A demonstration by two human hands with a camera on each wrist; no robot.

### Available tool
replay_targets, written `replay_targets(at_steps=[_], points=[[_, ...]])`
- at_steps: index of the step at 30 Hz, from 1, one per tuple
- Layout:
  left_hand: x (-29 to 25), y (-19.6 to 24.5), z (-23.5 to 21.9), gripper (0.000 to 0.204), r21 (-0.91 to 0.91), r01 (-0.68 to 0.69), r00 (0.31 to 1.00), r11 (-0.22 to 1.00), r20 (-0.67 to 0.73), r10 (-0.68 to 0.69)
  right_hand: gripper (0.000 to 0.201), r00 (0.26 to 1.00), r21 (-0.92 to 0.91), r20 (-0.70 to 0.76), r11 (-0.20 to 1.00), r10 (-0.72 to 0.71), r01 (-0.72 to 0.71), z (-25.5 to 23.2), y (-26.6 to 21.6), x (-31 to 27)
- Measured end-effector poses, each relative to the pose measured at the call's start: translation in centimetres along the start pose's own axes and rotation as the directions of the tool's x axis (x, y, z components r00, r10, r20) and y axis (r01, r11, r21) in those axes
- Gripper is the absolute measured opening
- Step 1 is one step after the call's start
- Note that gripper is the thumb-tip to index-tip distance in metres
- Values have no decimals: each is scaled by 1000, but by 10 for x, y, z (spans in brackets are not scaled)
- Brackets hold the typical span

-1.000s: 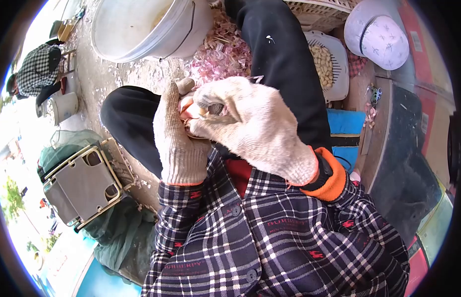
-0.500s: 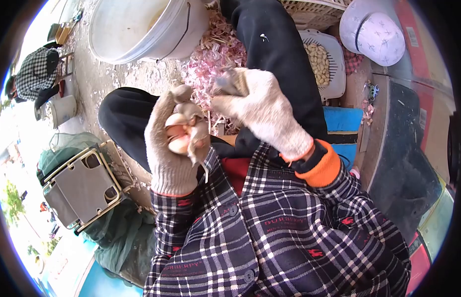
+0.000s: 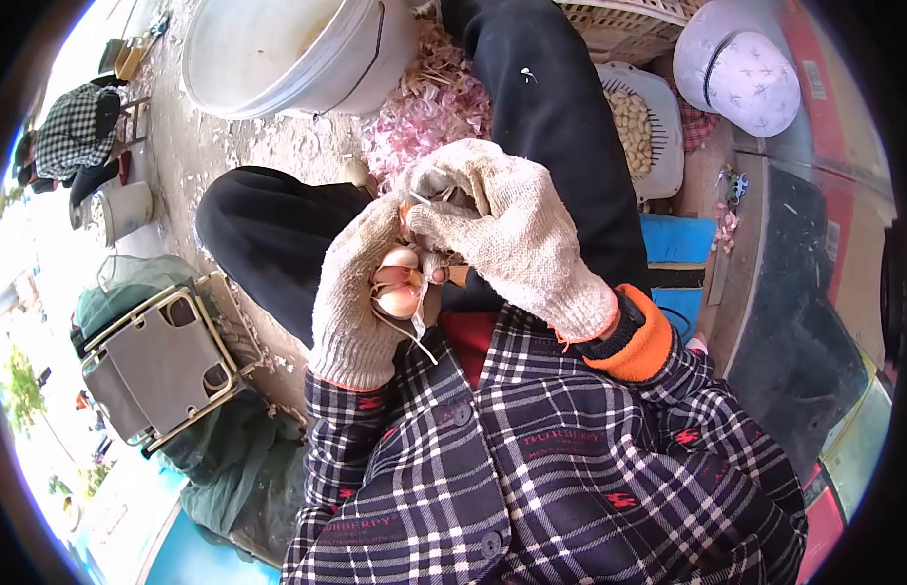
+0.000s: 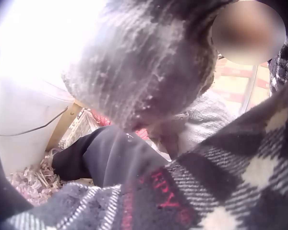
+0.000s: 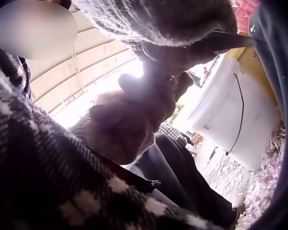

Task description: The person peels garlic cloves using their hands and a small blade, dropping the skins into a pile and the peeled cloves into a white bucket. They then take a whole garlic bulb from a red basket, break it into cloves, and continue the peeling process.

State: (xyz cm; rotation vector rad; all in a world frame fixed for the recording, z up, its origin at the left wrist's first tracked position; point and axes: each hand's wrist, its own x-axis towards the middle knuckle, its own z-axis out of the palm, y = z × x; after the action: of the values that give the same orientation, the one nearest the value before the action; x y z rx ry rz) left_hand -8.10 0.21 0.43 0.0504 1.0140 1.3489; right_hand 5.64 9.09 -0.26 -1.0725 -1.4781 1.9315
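Observation:
Both hands wear off-white knit gloves. My left hand (image 3: 361, 292) cradles a partly broken garlic bulb (image 3: 400, 302) in its palm, pinkish cloves showing and a strip of papery skin hanging toward the wrist. At its fingertips a single clove (image 3: 405, 220) shows, mostly covered by the gloves. My right hand (image 3: 517, 234), its fingers curled, meets the left fingertips there. From the right fist, in the right wrist view, juts the narrow grey blade of a small knife (image 5: 230, 41); its handle is hidden. The left wrist view shows mostly blurred glove (image 4: 144, 67).
Pink-white garlic skins (image 3: 429, 122) are heaped on the ground between the legs. A white bucket (image 3: 361, 83) stands beyond the left knee. A white basket (image 3: 671, 146) of peeled cloves sits by the right leg. A folding chair (image 3: 166, 361) is at left; another person (image 3: 78, 132) sits farther off.
Half a second ago my right hand was apart from the left, over the skins; now it is back at the left fingertips. The left hand has shifted right, still holding the garlic bulb.

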Motion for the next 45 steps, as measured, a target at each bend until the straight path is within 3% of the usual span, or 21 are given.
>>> replay_targets(at_steps=[2,5,6,8,11,13,14,15,17,19,21,23,27,33,35,36,37,39,41,43,45], points=[[0,-1,3,33,-12,-3,999,1000,-54,2,24,969,-342,-60,917,-238,204,1,4,0],[3,-1,-1,36,-109,-55,998,993,34,59,25,990,-449,-64,889,-126,84,4,-4,-3],[2,-1,-1,38,-116,-25,999,993,34,29,29,997,-341,-41,939,-58,40,3,-7,-2],[2,0,-1,40,-122,5,1000,993,31,-1,30,994,-354,-77,934,-77,45,2,-4,-3],[3,4,-3,38,-302,56,997,952,75,-35,30,993,-384,-96,923,-75,32,-8,-22,-5],[4,1,-5,36,-282,39,998,959,67,-21,27,989,-557,91,829,118,-48,-13,-36,-10],[5,0,-6,35,-257,10,1000,966,14,-6,25,997,-513,76,858,35,9,-7,-26,-12],[7,-1,-7,34,-231,-17,999,973,-36,9,23,996,-593,74,801,-46,81,-4,-23,-17],[7,-2,-10,34,-195,-24,1000,981,-4,23,23,994,-565,109,822,-13,73,-3,-25,-17],[5,0,-6,35,43,-114,986,993,-118,118,24,992,-560,128,825,-2,73,-3,-29,-16],[4,1,1,34,20,-138,985,990,-100,139,24,989,-559,145,826,9,74,-3,-28,-15],[5,0,13,31,259,-247,932,934,-200,302,24,991,-594,126,796,-49,115,0,-22,-16],[3,4,12,25,404,-193,929,894,-218,299,23,984,-602,172,786,-43,139,-3,-19,-14],[-1,1,11,24,337,-149,951,930,-210,228,20,985,-468,126,869,-118,163,-4,-9,-12],[-1,-2,10,25,284,-156,951,946,-215,221,20,944,-258,219,948,247,-188,-10,-24,-10],[0,-3,8,25,224,-151,959,963,-204,198,20,923,-247,246,940,296,-236,-11,-27,-9],[0,-3,7,26,163,-145,966,976,-192,175,20,923,-247,247,940,296,-235,-11,-24,-8],[0,0,13,26,188,-131,963,974,-209,169,23,973,-318,205,947,106,-36,-9,-15,-8],[1,1,17,26,212,-122,960,970,-224,170,23,970,-312,190,946,152,-87,-10,-15,-8],[1,-1,16,26,377,-152,945,914,-214,246,23,964,-304,178,943,197,-136,-9,-16,-7],[-1,-4,12,29,350,-157,952,924,-196,236,20,975,-344,143,932,169,-111,-8,-18,-8]])
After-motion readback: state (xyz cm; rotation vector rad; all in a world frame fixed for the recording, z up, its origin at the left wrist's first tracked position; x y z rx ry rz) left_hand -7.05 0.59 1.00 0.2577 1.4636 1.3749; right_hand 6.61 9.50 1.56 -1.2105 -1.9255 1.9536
